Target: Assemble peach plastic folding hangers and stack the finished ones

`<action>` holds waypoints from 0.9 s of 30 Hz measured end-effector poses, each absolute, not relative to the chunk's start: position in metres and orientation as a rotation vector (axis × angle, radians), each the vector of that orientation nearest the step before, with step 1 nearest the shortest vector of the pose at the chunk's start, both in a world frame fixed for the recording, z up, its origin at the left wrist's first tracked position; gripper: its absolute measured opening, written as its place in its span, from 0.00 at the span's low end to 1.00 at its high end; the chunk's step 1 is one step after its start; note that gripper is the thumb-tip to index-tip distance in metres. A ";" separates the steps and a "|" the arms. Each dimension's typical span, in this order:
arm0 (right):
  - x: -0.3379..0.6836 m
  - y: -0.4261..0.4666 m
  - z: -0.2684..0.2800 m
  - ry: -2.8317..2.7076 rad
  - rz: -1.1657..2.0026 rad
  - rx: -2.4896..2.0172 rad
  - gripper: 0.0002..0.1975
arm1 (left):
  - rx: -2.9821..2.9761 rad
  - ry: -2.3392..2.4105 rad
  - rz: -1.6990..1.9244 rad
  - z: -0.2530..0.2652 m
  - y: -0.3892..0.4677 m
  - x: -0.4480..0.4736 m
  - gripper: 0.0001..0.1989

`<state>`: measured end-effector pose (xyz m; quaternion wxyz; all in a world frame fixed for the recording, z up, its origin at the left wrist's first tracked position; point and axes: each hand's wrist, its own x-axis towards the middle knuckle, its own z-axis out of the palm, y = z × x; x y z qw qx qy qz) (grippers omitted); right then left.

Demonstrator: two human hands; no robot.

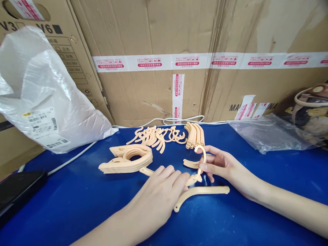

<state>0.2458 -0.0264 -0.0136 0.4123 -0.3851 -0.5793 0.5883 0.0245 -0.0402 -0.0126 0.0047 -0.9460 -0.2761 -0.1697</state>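
Observation:
My left hand [163, 187] is closed around a beige plastic hanger arm [147, 171], whose two ends show on either side of the fingers. Between thumb and fingers, my right hand [219, 162] pinches a beige hanger hook [203, 155], curved end up. The hook's lower end meets the right end of the held arm; whether they are joined I cannot tell. Just in front lies a loose curved hanger arm [202, 191], close to my left fingers. Another curved piece [191, 163] lies behind, partly covered by my right hand.
Stacked hanger parts [127, 165] sit at left, with a pile of loose hooks and arms [153, 136] and a row of arms [195, 134] behind. A white plastic mailer [41, 92], dark phone-like device [18, 198], clear plastic bag [266, 132] and cardboard boxes [148, 32] surround the blue tabletop [226, 222].

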 end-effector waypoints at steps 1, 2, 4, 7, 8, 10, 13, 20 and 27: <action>0.246 -0.026 -0.014 -1.459 1.476 -0.964 0.19 | -2.948 -0.855 -0.536 -0.013 -0.040 0.024 0.11; 0.245 -0.026 -0.014 -1.464 1.473 -0.961 0.18 | -2.937 -0.847 -0.536 -0.014 -0.040 0.024 0.11; 0.245 -0.026 -0.014 -1.472 1.470 -0.955 0.18 | -2.918 -0.836 -0.528 -0.015 -0.041 0.024 0.11; 0.244 -0.026 -0.014 -1.474 1.471 -0.957 0.17 | -2.878 -0.809 -0.521 -0.017 -0.041 0.024 0.11; 0.244 -0.026 -0.015 -1.477 1.471 -0.962 0.18 | -2.865 -0.795 -0.515 -0.018 -0.041 0.024 0.11; 0.244 -0.027 -0.015 -1.491 1.466 -0.978 0.18 | -2.831 -0.772 -0.512 -0.019 -0.041 0.024 0.11; 0.244 -0.026 -0.016 -1.513 1.437 -0.997 0.19 | -2.790 -0.769 -0.541 -0.022 -0.041 0.026 0.11; 0.245 -0.030 -0.014 -1.609 1.280 -1.007 0.27 | -2.678 -0.770 -0.607 -0.028 -0.041 0.029 0.14; 0.244 -0.034 -0.010 -1.647 1.206 -1.063 0.31 | -2.671 -0.831 -0.581 -0.028 -0.043 0.031 0.14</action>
